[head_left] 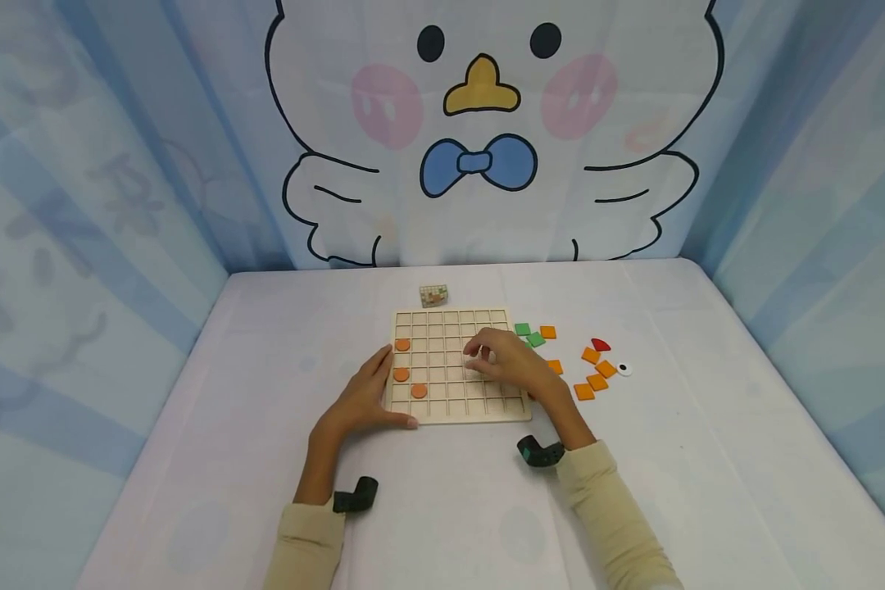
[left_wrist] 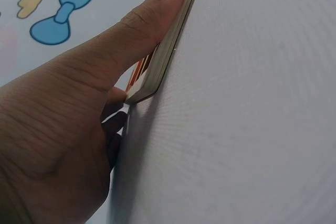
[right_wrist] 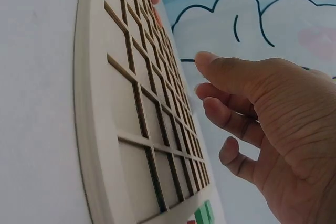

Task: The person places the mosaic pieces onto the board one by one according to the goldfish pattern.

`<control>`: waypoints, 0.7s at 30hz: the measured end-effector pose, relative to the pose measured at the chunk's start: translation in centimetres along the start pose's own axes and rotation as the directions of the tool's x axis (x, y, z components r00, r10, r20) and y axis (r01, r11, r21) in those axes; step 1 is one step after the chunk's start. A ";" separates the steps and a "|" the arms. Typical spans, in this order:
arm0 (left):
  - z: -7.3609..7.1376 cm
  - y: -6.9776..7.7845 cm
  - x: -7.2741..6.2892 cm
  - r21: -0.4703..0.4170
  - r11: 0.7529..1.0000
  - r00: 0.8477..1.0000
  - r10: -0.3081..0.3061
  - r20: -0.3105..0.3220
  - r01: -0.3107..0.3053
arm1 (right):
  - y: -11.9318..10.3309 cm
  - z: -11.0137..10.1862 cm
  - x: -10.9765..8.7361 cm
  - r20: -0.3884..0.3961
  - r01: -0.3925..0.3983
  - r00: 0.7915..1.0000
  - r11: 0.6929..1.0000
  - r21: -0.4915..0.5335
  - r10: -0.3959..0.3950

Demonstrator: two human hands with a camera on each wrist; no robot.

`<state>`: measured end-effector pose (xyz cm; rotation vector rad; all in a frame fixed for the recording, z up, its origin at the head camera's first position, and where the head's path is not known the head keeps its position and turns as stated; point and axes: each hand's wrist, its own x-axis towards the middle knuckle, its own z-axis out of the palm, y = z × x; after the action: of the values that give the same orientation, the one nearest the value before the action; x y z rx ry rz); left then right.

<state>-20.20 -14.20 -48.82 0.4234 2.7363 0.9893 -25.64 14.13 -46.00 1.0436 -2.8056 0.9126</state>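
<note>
A pale wooden grid board [head_left: 472, 412] lies on the table with three orange pieces near its left side; one orange piece [head_left: 419, 391] sits lower than the others. My left hand [head_left: 367, 393] holds the board's near left corner, its thumb along the front edge and its fingers at the left side. The left wrist view shows that thumb [left_wrist: 157, 11] against the board's rim. Over the right half of the grid is my right hand [head_left: 512, 360], fingers loosely bent. The right wrist view shows a gap between thumb and fingers of that hand [right_wrist: 283, 114], with nothing held.
Right of the board lie loose orange squares [head_left: 584, 392], green tiles [head_left: 522, 329], a red piece [head_left: 601, 344] and a white eye disc [head_left: 624, 369]. A small patterned piece [head_left: 433, 296] sits behind the board. A printed curtain [head_left: 479, 225] hangs along the table's far edge.
</note>
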 end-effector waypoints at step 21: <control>0.2 -0.2 0.0 0.040 0.999 1.000 0.012 0.006 -0.012 | 5.0 -3.4 -4.7 -0.059 -0.249 0.966 0.968 0.034 0.251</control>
<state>-20.18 -14.27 -49.07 0.4495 2.7553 0.9363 -25.56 21.77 -46.69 0.6578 -2.9251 0.9851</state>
